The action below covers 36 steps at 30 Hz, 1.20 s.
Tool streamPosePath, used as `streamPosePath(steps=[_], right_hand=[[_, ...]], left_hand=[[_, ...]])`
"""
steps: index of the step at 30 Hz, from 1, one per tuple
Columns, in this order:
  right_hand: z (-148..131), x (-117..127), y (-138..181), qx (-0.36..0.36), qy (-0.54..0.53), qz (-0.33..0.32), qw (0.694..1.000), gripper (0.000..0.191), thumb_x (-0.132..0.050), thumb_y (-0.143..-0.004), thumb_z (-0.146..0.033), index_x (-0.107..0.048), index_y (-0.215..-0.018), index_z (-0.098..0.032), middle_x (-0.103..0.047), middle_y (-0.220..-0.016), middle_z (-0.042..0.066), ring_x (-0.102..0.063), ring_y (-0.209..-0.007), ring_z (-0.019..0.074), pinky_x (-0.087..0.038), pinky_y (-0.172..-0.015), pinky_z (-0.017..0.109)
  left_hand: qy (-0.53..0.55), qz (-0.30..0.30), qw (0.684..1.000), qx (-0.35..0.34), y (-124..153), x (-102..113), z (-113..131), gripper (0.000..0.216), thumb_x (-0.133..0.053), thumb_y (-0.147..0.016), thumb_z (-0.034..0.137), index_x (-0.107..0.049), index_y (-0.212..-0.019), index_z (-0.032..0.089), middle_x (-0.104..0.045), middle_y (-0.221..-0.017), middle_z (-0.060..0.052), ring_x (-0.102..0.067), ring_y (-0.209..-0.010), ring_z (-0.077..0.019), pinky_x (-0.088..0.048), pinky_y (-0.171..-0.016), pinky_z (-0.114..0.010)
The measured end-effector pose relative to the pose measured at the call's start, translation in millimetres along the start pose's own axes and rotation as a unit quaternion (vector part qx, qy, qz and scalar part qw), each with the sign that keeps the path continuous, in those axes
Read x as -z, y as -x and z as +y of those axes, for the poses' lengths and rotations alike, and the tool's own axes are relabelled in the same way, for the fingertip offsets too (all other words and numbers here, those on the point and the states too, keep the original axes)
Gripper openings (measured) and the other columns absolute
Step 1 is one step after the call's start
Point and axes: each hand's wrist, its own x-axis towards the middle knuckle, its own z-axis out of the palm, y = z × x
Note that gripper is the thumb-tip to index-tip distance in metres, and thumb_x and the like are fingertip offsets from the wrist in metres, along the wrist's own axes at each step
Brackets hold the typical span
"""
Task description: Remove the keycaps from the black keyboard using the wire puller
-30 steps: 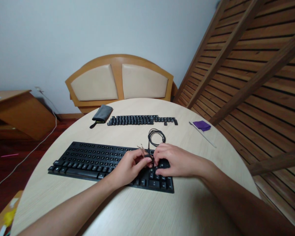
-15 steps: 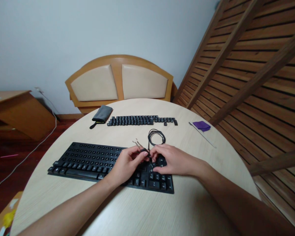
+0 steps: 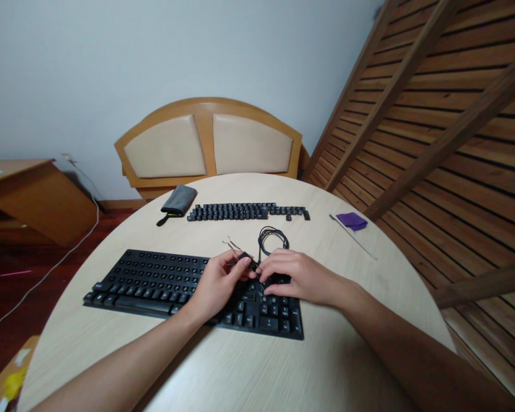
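Observation:
A black keyboard lies on the table under both hands; many of its upper keys lack caps, while the bottom rows and parts of the number pad keep theirs. My left hand is closed on a wire keycap puller, whose black handle points right and whose two thin prongs stick out up and left. Close beside the handle, my right hand rests over the keyboard's right part. Its fingers are bent and the thumb is apart from them, with nothing visible between. A coiled black cable lies just behind.
Rows of loose keycaps lie at the back of the round table. A grey pouch is left of them. To the right are a purple cloth and a thin white-handled brush-like stick. A wooden chair back stands behind.
My left hand has turned the keycap puller, its prongs shifting left and up and its handle now showing. My right hand's fingers have lifted and spread from the thumb.

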Motion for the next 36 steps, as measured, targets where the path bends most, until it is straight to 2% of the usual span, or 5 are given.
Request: streamPosePath(steps=[3, 6, 13, 23, 36], right_hand=[[3, 6, 2, -0.002, -0.01, 0.045, 0.999, 0.015, -0.071, -0.086, -0.032, -0.069, -0.096, -0.021, -0.069, -0.108, 0.006, -0.061, -0.104, 0.0191, -0.047, -0.094, 0.034], [12, 15, 6, -0.066, 0.021, 0.125, 0.99, 0.013, -0.07, -0.087, -0.031, -0.069, -0.096, -0.021, -0.07, -0.099, 0.005, -0.062, -0.099, 0.0197, -0.047, -0.092, 0.035], [62, 26, 23, -0.264, 0.119, 0.276, 0.916, 0.017, -0.068, -0.085, -0.029, -0.07, -0.1, -0.022, -0.072, -0.094, 0.004, -0.065, -0.086, 0.0205, -0.049, -0.08, 0.034], [109, 17, 33, -0.342, 0.154, 0.279, 0.884, 0.017, -0.068, -0.08, -0.031, -0.071, -0.095, -0.023, -0.074, -0.091, 0.004, -0.067, -0.077, 0.0202, -0.049, -0.072, 0.032], [102, 18, 31, -0.362, 0.187, 0.273, 0.871, 0.018, -0.069, -0.079, -0.032, -0.065, -0.094, -0.022, -0.071, -0.097, 0.003, -0.065, -0.082, 0.0192, -0.047, -0.07, 0.03]], left_hand=[[-0.005, 0.005, 1.0, -0.005, 0, 0, -1, 0.031, -0.067, -0.086, 0.046, -0.064, -0.088, 0.015, -0.071, -0.077, -0.002, -0.069, -0.073, -0.0176, -0.052, -0.069, -0.026], [-0.006, 0.006, 1.0, -0.008, -1, 0, -1, 0.031, -0.067, -0.086, 0.045, -0.065, -0.089, 0.015, -0.07, -0.076, -0.002, -0.068, -0.072, -0.0169, -0.051, -0.068, -0.026], [-0.012, -0.004, 1.0, -0.009, 0, 0, -2, 0.029, -0.064, -0.089, 0.044, -0.065, -0.09, 0.015, -0.07, -0.076, -0.002, -0.067, -0.072, -0.0162, -0.05, -0.068, -0.026], [-0.016, -0.007, 1.0, -0.006, 1, -2, 0, 0.026, -0.063, -0.089, 0.041, -0.064, -0.089, 0.015, -0.068, -0.075, -0.001, -0.067, -0.073, -0.0164, -0.05, -0.068, -0.027], [-0.019, -0.008, 1.0, -0.013, 0, -1, -2, 0.025, -0.063, -0.089, 0.04, -0.064, -0.088, 0.015, -0.068, -0.076, -0.001, -0.067, -0.073, -0.016, -0.05, -0.067, -0.027]])
